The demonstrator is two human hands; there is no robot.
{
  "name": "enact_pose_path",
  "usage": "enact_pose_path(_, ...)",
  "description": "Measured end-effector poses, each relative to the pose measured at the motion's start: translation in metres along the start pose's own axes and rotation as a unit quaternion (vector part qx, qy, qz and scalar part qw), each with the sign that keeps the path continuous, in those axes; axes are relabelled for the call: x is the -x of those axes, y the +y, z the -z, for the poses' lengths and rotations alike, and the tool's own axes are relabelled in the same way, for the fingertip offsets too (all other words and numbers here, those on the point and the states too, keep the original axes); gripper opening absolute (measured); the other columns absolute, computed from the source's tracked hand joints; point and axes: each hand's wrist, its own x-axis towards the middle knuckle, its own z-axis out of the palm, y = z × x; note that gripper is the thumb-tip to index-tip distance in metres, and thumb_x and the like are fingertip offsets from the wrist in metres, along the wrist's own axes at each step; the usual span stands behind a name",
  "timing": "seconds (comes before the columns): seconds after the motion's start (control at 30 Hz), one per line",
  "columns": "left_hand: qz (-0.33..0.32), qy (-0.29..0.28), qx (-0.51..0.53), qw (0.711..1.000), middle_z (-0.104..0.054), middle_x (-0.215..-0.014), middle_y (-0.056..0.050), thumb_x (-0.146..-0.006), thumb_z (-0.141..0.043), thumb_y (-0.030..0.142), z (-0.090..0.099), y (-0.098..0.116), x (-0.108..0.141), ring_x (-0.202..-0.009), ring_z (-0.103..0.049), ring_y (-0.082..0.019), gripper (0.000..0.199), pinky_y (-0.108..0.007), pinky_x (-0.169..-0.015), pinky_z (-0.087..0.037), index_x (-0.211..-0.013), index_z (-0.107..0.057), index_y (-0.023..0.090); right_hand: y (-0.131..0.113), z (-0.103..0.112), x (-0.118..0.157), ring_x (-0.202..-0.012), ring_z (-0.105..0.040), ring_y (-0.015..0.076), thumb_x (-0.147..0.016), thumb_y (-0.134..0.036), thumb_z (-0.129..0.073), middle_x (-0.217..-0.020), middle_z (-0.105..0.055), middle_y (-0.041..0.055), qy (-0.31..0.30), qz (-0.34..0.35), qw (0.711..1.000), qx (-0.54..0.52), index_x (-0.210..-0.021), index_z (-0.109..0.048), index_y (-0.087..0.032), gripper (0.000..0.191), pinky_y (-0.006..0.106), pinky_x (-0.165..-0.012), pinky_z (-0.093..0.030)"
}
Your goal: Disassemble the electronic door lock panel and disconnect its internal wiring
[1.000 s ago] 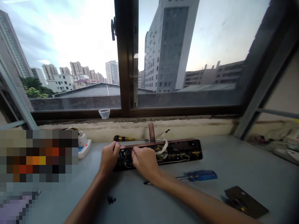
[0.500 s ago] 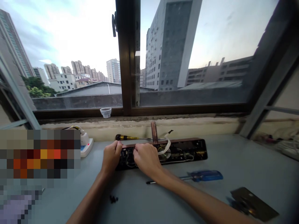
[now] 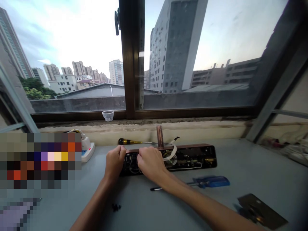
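A long dark housing (image 3: 187,157) with a copper-coloured rim lies open-side up, showing wires and small parts inside. My left hand (image 3: 115,162) is closed round its left end. Over the left part of the housing is my right hand (image 3: 151,163), its fingers pressed together; what they hold is hidden beneath them. A copper-coloured post (image 3: 159,136) rises behind the housing's middle. From the inside a white cable (image 3: 172,153) curves up to a dark tip. Below my right forearm and to its right is a blue-handled screwdriver (image 3: 213,181).
Behind the housing lies a yellow-and-black screwdriver (image 3: 131,141). Small black pieces (image 3: 116,207) sit at the front. A dark flat plate (image 3: 263,210) is at right, a white power strip (image 3: 88,152) at left. On the sill stands a clear cup (image 3: 108,115).
The housing's right end has shifted slightly right and toward me. Both hands keep nearly the same place and grip. The view has moved a little.
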Motion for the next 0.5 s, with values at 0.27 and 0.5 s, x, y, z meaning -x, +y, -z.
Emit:
enact_pose_path(0.27,0.002,0.002,-0.018,1.000,-0.050,-0.050,0.001,-0.083,-0.026,0.033,-0.002,0.000,-0.001,-0.050,-0.045,-0.012,0.038,-0.024,-0.051,-0.028,-0.054,-0.048,0.019,-0.001,-0.013,0.014,-0.063,-0.058,0.0203,-0.083,-0.016,-0.040,-0.066,-0.061,0.0068,0.021,0.023,0.999,0.011,-0.075,-0.059,-0.016,0.021,0.026,-0.051,-0.029)
enact_pose_path(0.5,-0.008,0.004,-0.022,1.000,-0.054,-0.052,-0.001,-0.082,-0.028,0.032,-0.001,0.000,-0.002,-0.051,-0.048,-0.013,0.038,-0.024,-0.051,-0.029,-0.056,-0.050,0.018,-0.001,0.015,0.019,-0.063,-0.059,0.0214,-0.083,-0.021,-0.045,-0.068,-0.062,0.0065,0.022,0.049,0.998,0.017,-0.076,-0.062,-0.017,0.019,0.026,-0.051,-0.030)
